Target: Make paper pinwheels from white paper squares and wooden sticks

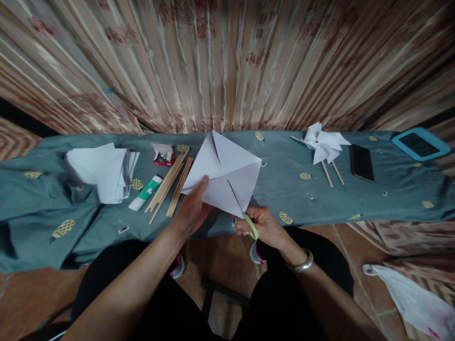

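Observation:
A square sheet of white paper with slits running in from its corners is held over the table by my left hand. The thumb lies on top of the sheet and the fingers are beneath it. My right hand is closed around the pale green handle of a pair of scissors at the sheet's near corner. Their blades are mostly hidden by the paper, at the slit there. Several wooden sticks lie just left of the sheet.
On the cloth-covered table are a stack of white paper, a glue stick and a small red box of metal pins. White paper pinwheels on sticks, a black phone and a blue-framed tablet lie right. A curtain hangs behind.

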`<state>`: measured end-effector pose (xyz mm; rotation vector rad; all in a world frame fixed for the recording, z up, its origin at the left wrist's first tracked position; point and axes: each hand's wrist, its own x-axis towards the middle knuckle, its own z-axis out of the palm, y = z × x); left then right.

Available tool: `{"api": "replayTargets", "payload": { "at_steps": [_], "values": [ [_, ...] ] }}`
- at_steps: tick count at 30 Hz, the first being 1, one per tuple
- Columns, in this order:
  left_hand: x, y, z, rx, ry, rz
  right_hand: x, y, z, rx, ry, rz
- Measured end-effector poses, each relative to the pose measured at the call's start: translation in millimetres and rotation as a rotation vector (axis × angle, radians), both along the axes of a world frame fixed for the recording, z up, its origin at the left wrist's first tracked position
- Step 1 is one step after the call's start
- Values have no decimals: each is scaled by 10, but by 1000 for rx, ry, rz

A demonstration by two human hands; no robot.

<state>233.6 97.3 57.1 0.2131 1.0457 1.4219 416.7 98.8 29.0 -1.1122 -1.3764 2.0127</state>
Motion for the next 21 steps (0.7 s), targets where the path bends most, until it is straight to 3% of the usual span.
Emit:
{"api": "replayTargets", "payload": {
  "at_steps": [6,12,14,19,21],
  "values": [
    [-87,51,57,12,1,54,109,0,20,112,-98,127],
    [-246,114,140,72,-8,103,508,134,199,85,-166,298],
    [-276,114,144,69,9,109,647,184,227,89,-158,227],
    [-250,78,45,45,35,-51,766,301,209,285,-169,-304],
    [-211,57,-17,26,47,-138,741,343,205,340,-176,-401]
  ]
}}
